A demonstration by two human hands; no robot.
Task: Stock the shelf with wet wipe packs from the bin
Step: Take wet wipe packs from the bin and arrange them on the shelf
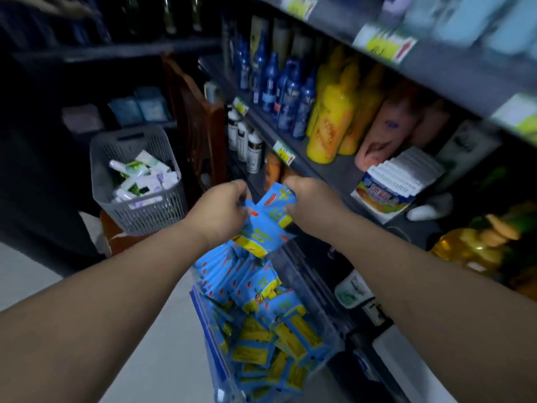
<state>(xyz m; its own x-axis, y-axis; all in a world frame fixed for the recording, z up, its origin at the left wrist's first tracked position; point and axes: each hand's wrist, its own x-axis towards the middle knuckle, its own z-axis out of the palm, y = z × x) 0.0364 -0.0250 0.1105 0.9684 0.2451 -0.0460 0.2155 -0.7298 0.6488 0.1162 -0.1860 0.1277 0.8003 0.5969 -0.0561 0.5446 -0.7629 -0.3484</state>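
- The clear bin [328, 324] at the bottom edge of the view is heaped with blue-and-yellow wet wipe packs [261, 324]. The pile rises to its rim at the far end, so pulling at it could tip loose packs onto the floor [145, 359].
- Just above the bin's far end, the left hand [223, 212] and right hand [312, 200] share a bunch of held packs [268, 219]. The fingers of both curl shut on it, the left at its left edge, the right at its upper right.
- The bunch sags and fans out between the hands; I judge that its lowest pack could slide free and drop.
- The shelf [337, 173] just beyond the right hand has its front edge close, so the bunch could catch there, or nudge the white-and-yellow packets [392, 184] lying on it.
- Motion blur smears every label. How many packs are held I cannot tell, and the fingertips are hidden behind them.
- A grey basket [136, 175] of pale packets stands further left.
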